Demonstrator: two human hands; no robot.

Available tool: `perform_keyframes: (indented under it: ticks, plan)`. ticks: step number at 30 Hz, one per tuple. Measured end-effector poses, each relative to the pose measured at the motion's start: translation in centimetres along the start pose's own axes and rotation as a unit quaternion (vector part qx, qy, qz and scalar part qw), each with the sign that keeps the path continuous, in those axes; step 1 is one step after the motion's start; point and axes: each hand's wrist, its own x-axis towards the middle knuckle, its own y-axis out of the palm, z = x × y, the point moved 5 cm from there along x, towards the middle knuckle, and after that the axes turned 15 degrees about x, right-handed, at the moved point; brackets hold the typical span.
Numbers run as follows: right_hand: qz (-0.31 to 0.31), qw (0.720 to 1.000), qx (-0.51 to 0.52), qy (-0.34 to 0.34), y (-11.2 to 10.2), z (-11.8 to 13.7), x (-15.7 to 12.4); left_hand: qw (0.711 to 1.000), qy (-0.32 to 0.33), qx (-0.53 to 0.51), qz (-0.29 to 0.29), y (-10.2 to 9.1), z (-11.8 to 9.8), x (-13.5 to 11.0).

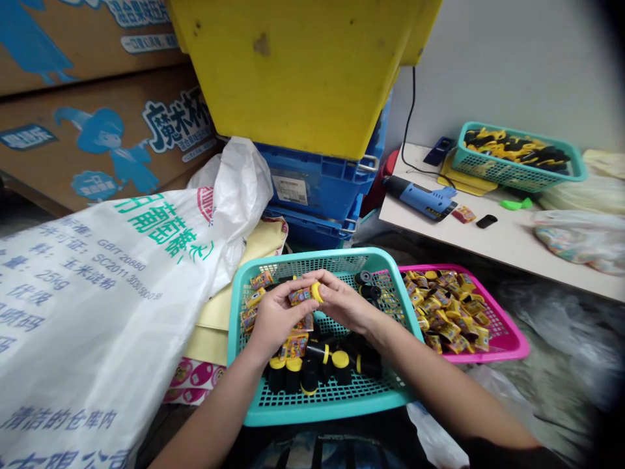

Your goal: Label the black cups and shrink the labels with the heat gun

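Both my hands meet over a teal basket (312, 405) on my lap. My left hand (274, 314) is closed on a small tube wrapped in a colourful label (299, 296). My right hand (344, 302) pinches the yellow cap (317, 291) at that tube's end. Under my hands lie several black tubes with yellow caps (312, 369) and a few labelled ones (261, 281). Loose black pieces (367, 284) rest in the basket's far right corner.
A pink basket (508, 339) of labelled tubes sits to the right. A white printed sack (97, 299) fills the left. Behind stand blue crates (317, 189), a yellow bin (297, 71) and cardboard boxes. A white table (508, 241) carries another teal basket (517, 170) and a blue tool (422, 197).
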Motion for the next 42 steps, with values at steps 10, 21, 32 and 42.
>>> perform_keyframes:
  ticks: [10,21,32,42]
  plan:
    - [-0.015,0.997,-0.05,-0.049,-0.5,-0.1,0.3,1.0,0.007,0.017,0.007,-0.2,0.3,-0.4]
    - [-0.016,0.991,-0.122,-0.054,-1.1,1.6,0.8,0.992,0.057,0.103,0.054,0.7,-2.5,1.4]
    - [-0.135,0.734,-0.664,0.053,-2.9,-1.6,0.6,0.962,0.097,0.255,0.024,0.9,-3.5,5.4]
    - [-0.12,0.838,-0.532,-0.014,-2.0,0.8,0.0,0.969,0.016,0.238,-0.057,-3.3,-0.1,0.4]
